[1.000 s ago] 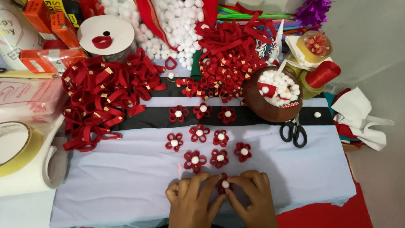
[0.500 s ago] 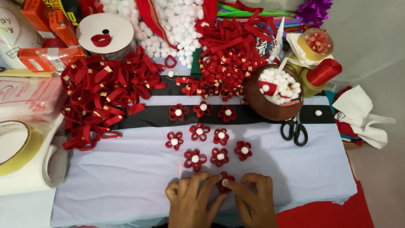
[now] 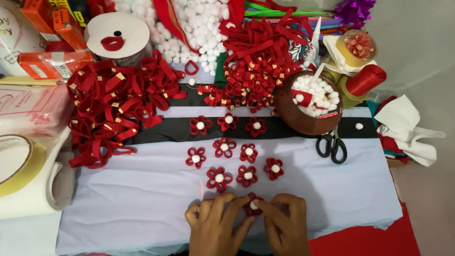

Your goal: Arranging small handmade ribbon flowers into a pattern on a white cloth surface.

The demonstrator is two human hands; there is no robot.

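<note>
Both hands' fingertips (image 3: pixel 244 208) pinch, seemingly, a red ribbon flower (image 3: pixel 253 205) near orange boxes (image 3: pixel 57 23).

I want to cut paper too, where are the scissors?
The black scissors lie on the right side of the pale blue cloth, just below the brown bowl of white pom-poms.

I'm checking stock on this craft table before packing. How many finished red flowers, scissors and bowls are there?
Finished red flowers lying on the cloth: 10
Red flower under both hands, pressed between left hand and right hand: 1
Black scissors: 1
Brown bowl of white pompoms: 1
Total: 13
</note>
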